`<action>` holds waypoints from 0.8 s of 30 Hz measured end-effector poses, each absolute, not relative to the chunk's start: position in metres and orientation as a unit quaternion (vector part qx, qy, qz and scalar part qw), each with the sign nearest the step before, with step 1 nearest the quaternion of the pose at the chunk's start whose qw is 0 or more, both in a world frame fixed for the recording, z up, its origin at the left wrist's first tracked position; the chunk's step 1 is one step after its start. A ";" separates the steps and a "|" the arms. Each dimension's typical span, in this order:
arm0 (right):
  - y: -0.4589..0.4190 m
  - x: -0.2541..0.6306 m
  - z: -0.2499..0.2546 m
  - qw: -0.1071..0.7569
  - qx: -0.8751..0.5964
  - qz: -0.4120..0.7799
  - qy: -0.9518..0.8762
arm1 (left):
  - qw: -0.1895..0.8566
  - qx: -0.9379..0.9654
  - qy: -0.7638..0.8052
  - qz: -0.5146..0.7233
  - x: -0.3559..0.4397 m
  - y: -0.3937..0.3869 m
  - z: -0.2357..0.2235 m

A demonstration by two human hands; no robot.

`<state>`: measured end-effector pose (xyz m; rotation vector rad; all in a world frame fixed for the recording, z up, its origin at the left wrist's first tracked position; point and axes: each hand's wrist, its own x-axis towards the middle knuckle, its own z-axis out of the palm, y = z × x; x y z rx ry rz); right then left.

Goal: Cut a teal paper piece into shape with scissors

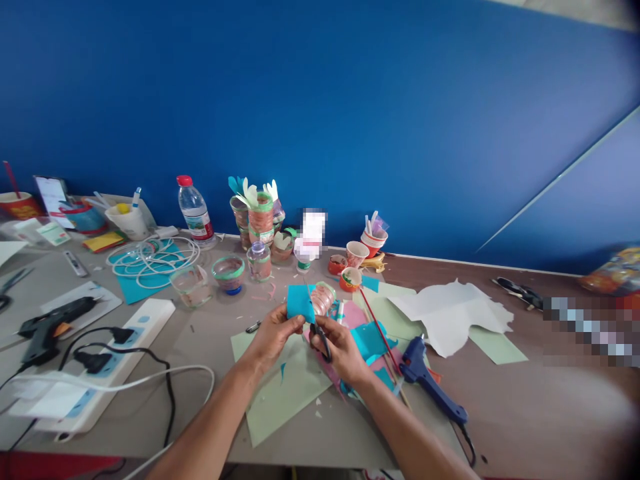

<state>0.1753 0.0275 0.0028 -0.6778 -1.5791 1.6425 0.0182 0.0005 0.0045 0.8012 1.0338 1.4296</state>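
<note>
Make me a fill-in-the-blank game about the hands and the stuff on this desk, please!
1. The left hand pinches a piece of ____ paper.
2. The right hand grips a pair of ____.
3. The clear plastic water bottle has a ____ cap.
4. The dark blue glue gun lies to the ____ of both hands.

Missing words: blue; scissors; red; right.
</note>
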 end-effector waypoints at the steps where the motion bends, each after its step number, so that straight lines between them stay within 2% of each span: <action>1: 0.028 0.175 0.003 0.371 -0.267 0.642 -0.615 | 0.565 0.342 0.440 0.609 0.018 0.001 0.004; 18: 0.026 0.174 0.000 0.370 -0.276 0.646 -0.608 | 0.547 0.370 0.456 0.597 0.017 0.001 0.002; 24: 0.027 0.175 0.000 0.377 -0.289 0.648 -0.595 | 0.522 0.305 0.474 0.641 0.010 0.002 0.009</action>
